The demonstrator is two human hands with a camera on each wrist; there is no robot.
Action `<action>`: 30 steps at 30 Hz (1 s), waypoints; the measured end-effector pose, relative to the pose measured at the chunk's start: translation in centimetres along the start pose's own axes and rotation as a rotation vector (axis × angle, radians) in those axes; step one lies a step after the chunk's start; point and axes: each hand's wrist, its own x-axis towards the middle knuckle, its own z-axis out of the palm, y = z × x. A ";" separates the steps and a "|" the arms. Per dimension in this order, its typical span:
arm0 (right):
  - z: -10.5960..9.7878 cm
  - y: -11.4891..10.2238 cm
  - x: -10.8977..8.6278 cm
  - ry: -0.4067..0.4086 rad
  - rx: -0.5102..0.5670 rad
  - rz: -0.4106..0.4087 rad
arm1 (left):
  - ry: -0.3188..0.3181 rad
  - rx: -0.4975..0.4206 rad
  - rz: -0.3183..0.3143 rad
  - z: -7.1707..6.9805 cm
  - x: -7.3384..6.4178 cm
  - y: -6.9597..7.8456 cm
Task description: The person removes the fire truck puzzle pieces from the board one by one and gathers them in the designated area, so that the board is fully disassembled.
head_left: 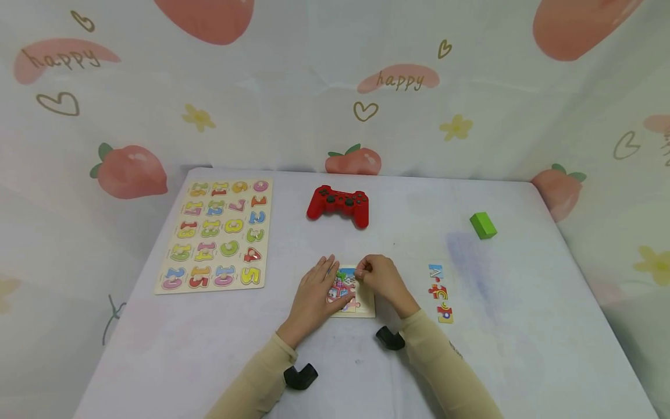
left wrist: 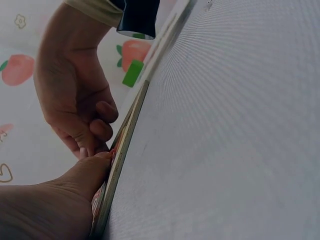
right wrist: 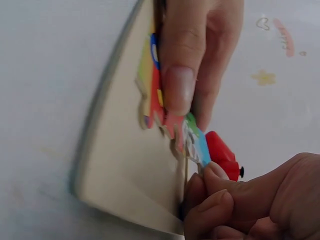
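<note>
A small wooden jigsaw board lies at the front middle of the table, with colourful pieces filling its left part and bare wood at its right. My left hand rests on the board's left side, fingers extended and thumb lying across the pieces. At the picture's upper right, my right hand has curled fingers. In the right wrist view its thumb and finger pinch the edge of a blue puzzle piece, beside the other pieces. My right hand is close to the left thumb in the left wrist view.
Loose puzzle pieces form a column right of the board. A wooden number board lies at the left. Behind are a red game controller and, farther right, a green block. A printed curtain hangs behind the table.
</note>
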 end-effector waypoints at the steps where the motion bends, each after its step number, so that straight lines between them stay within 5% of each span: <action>1: -0.1 0.0 0.0 -0.011 0.003 0.008 | 0.003 -0.003 0.001 0.0 0.0 0.0; 9: -0.6 -0.2 0.1 -0.075 0.073 0.103 | 0.006 -0.018 0.009 0.0 -0.1 0.0; 22: -0.4 0.1 0.5 -0.028 0.042 0.036 | -0.005 -0.057 -0.024 -0.1 0.0 -0.1; 30: -3.0 1.4 0.2 -0.040 -0.007 0.069 | -0.013 -0.029 -0.021 0.2 0.1 -0.3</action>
